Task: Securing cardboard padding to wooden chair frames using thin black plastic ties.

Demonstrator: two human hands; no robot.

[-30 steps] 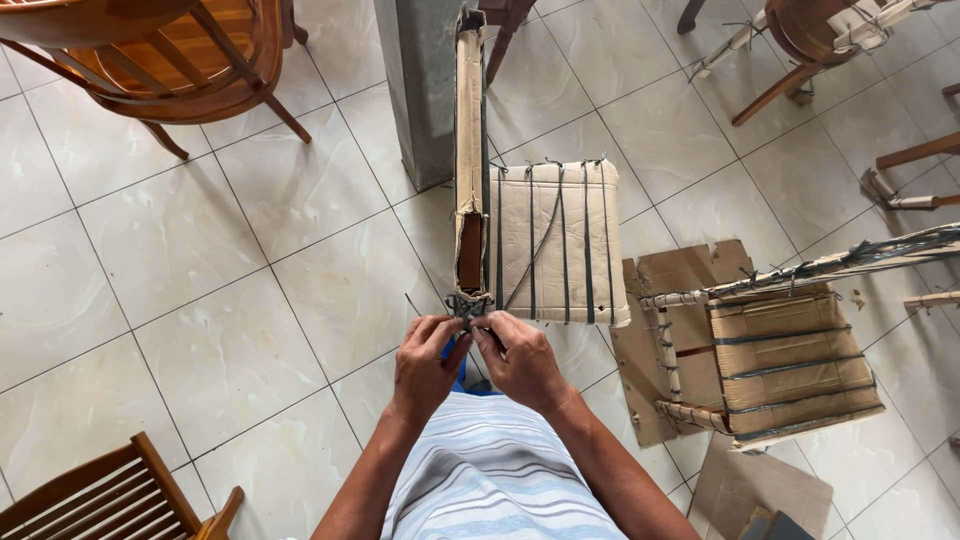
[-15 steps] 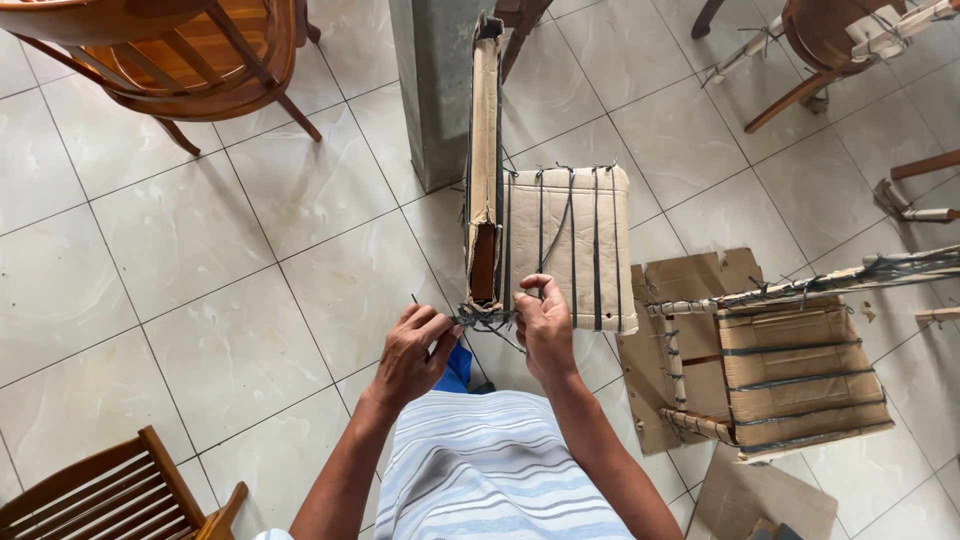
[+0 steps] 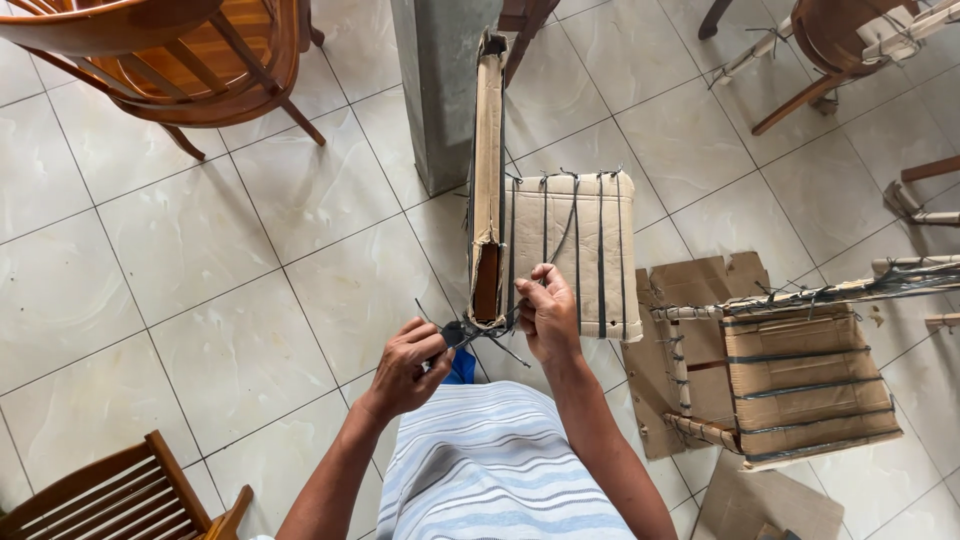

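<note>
A chair wrapped in brown cardboard (image 3: 560,250) and bound with dark plastic straps stands on the tiled floor in front of me, its tall backrest edge (image 3: 488,170) pointing away. My left hand (image 3: 408,365) pinches a dark strap end (image 3: 455,333) at the near corner of the backrest. My right hand (image 3: 545,312) grips the straps at the front edge of the wrapped seat, just right of that corner. The two hands are apart, with the strap stretched between them.
A second cardboard-wrapped chair (image 3: 800,370) lies to the right on loose cardboard sheets (image 3: 690,290). Bare wooden chairs stand at top left (image 3: 170,60), bottom left (image 3: 110,495) and top right (image 3: 830,40). A grey pillar (image 3: 435,90) rises behind the backrest.
My hands have moved apart: the right one slid up and right onto the seat's front edge, and the left one drew the strap end down and left.
</note>
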